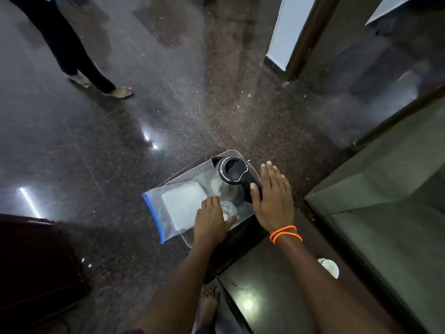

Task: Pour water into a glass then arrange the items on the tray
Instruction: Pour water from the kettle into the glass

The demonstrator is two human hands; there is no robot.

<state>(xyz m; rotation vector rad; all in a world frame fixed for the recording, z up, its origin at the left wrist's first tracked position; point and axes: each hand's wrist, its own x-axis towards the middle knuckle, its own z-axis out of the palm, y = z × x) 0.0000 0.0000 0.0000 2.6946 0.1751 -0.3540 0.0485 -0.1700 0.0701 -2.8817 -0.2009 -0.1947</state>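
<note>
A clear tray point(250, 209) rests on the corner of a dark table. On it stands a steel kettle point(232, 174) with a black lid and handle. Just in front of the kettle stands a clear glass point(228, 209). A zip bag point(168, 208) with a blue edge and white folded contents lies across the tray's left side and sticks out over the floor. My left hand point(212, 220) curls around the glass, thumb on its right side. My right hand point(272, 196) hovers flat with fingers spread, next to the kettle's handle, holding nothing.
The dark table point(265, 273) runs to the lower right, with a small white object point(328, 267) on it. A glass-fronted cabinet point(385, 201) stands at the right. Another person's bare feet point(118, 91) stand on the polished floor at the upper left. A dark red seat point(36, 261) is lower left.
</note>
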